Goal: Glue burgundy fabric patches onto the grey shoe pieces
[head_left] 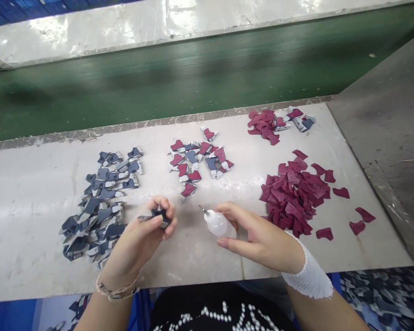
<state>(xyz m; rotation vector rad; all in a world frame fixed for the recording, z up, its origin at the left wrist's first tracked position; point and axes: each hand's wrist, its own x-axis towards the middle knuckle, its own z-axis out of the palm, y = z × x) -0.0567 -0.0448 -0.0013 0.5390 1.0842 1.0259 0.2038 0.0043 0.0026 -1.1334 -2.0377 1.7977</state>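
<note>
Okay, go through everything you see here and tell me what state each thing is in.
Left hand: closed around a dark part.
Dark part: held, partly hidden by the hand.
Right hand: gripping a white bottle.
White bottle: tilted, metal tip bare.
Red pieces: heaped, some scattered loose.
Grey parts: clustered, overlapping.
Red-topped parts: loosely grouped.

One white bottle [219,224]; one dark piece [163,218] by itself; one bracelet [115,292]; one white cuff [308,271]; two heaps of red pieces [293,197] (both too crowded to count); about a dozen mixed-colour pieces [204,147] in the middle; upwards of twenty blue-and-grey pieces [105,214], overlapping too much for an exact number.
</note>
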